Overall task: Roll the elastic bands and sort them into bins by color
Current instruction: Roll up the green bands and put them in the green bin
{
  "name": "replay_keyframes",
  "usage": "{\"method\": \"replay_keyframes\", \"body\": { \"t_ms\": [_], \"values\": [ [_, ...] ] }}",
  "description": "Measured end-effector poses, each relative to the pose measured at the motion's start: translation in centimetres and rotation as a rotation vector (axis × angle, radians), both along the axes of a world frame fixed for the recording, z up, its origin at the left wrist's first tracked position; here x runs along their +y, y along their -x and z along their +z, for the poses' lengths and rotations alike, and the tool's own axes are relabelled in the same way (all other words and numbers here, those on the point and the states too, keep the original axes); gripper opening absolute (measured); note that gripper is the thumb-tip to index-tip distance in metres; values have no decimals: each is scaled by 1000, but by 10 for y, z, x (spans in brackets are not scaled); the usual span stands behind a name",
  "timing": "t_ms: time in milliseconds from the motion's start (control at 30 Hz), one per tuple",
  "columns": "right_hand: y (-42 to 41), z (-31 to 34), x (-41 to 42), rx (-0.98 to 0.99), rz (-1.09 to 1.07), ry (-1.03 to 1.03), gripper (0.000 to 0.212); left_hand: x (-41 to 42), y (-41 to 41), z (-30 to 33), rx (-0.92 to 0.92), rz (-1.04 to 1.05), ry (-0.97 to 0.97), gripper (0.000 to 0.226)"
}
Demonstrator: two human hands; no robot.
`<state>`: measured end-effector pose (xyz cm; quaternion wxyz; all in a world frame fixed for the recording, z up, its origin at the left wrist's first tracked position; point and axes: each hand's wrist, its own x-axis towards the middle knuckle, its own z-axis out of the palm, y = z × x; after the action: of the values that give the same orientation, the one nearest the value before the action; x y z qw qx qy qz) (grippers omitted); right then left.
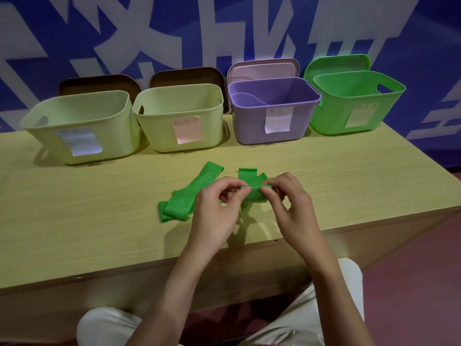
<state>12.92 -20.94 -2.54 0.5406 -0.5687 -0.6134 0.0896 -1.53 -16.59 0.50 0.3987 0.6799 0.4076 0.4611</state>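
Note:
A green elastic band (253,179) is held just above the table's middle; my left hand (217,208) and my right hand (289,203) pinch its near end, which is curled into a small roll between the fingertips. A second green band (189,196) lies flat and folded on the table to the left, partly behind my left hand. Four bins stand along the wall: two pale yellow-green bins (82,128) (179,118), a purple bin (272,113) and a green bin (354,101).
Each bin carries a paper label on its front. Lids lean on the wall behind them: two brown (99,83), one pink (262,67), one green (336,63). The wooden table (87,221) ends near my knees; red floor lies to the right.

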Motion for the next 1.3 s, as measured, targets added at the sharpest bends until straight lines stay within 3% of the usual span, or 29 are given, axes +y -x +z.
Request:
{"method": "replay_keyframes", "body": {
  "t_ms": [100,300,433,600,833,967,1067,1200,1300],
  "values": [
    [9,1,1,116,9,-18,7,0,-2,-2,-20,53,-6,25],
    [8,-4,1,238,65,23,33,1,-1,-6,-71,50,85,25],
    [6,-6,4,142,38,-1,33,1,0,-6,-62,48,127,24],
    [6,-4,7,12,-4,-48,24,2,1,-2,-186,20,335,15],
    [2,-7,10,-124,-29,-46,22,5,4,-2,-118,-26,374,14],
    [2,-6,10,-125,0,-52,21,7,5,-1,-94,-25,352,17],
    [0,-4,10,-110,9,-39,22,9,6,-6,-24,-1,228,27],
    [-2,-2,9,-76,29,-7,22,7,9,-4,-36,-60,122,10],
    [-7,-2,9,-58,57,9,17,9,14,-4,-10,-143,70,14]
  ]
}}
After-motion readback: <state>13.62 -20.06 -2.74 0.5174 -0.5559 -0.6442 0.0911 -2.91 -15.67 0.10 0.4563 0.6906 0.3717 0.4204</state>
